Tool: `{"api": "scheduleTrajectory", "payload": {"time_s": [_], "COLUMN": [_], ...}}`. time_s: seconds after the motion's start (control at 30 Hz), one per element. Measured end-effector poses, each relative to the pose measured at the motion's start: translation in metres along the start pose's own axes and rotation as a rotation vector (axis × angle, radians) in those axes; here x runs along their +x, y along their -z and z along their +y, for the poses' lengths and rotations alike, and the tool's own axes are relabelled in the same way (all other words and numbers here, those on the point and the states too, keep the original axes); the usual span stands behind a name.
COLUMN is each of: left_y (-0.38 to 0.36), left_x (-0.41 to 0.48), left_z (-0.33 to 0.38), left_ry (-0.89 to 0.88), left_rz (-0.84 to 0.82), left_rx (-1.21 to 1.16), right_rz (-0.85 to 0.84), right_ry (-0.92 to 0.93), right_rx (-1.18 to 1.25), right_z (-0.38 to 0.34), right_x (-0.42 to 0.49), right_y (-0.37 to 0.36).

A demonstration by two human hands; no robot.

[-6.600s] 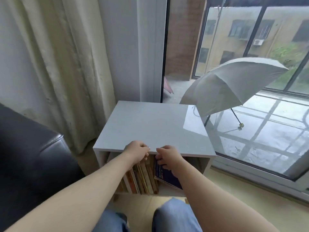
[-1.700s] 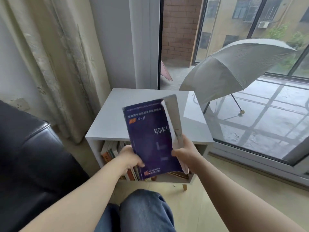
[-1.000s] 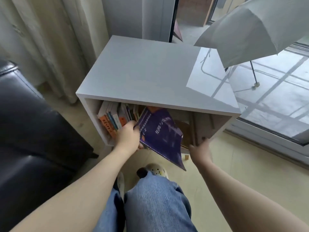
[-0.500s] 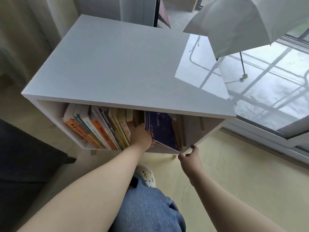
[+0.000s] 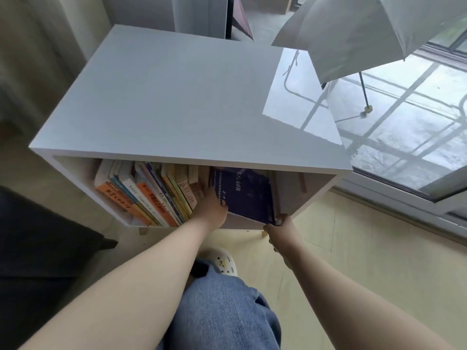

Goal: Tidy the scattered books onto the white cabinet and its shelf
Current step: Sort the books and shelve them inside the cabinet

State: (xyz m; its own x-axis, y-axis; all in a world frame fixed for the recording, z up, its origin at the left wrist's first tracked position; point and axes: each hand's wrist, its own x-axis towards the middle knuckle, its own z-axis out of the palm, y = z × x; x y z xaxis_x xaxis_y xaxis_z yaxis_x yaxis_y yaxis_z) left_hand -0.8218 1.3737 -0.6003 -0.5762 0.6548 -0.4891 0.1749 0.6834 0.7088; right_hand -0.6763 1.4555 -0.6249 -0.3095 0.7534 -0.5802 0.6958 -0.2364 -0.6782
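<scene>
The cabinet (image 5: pixel 177 97) shelf holds a leaning row (image 5: pixel 151 195). Beside it on the right, the purple book (image 5: pixel 245 195) tilts. My left hand (image 5: pixel 211 210) grips its spine and my right hand (image 5: pixel 280 228) pinches its near corner. I'd slide it in evenly and upright.

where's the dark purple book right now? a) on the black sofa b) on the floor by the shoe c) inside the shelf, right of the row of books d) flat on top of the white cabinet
C: the purple book sits inside the white cabinet shelf, just right of the row of books, with the left hand at its left edge.
</scene>
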Motion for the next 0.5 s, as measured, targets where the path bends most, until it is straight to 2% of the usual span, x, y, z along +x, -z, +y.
{"api": "scheduleTrajectory", "payload": {"time_s": [0.2, 0.33, 0.5], "left_y": [0.031, 0.063, 0.106], "left_x": [-0.048, -0.097, -0.151], "left_z": [0.008, 0.022, 0.046], "left_ry": [0.017, -0.086, -0.219], "left_rz": [-0.032, 0.061, 0.215], "left_rx": [0.122, 0.137, 0.099], "right_rz": [0.012, 0.014, 0.032], "right_ry": [0.082, 0.190, 0.424], "right_rx": [-0.029, 0.004, 0.072], "right_z": [-0.019, -0.050, -0.099], "right_x": [-0.031, -0.072, -0.123], "right_y": [0.007, 0.014, 0.018]}}
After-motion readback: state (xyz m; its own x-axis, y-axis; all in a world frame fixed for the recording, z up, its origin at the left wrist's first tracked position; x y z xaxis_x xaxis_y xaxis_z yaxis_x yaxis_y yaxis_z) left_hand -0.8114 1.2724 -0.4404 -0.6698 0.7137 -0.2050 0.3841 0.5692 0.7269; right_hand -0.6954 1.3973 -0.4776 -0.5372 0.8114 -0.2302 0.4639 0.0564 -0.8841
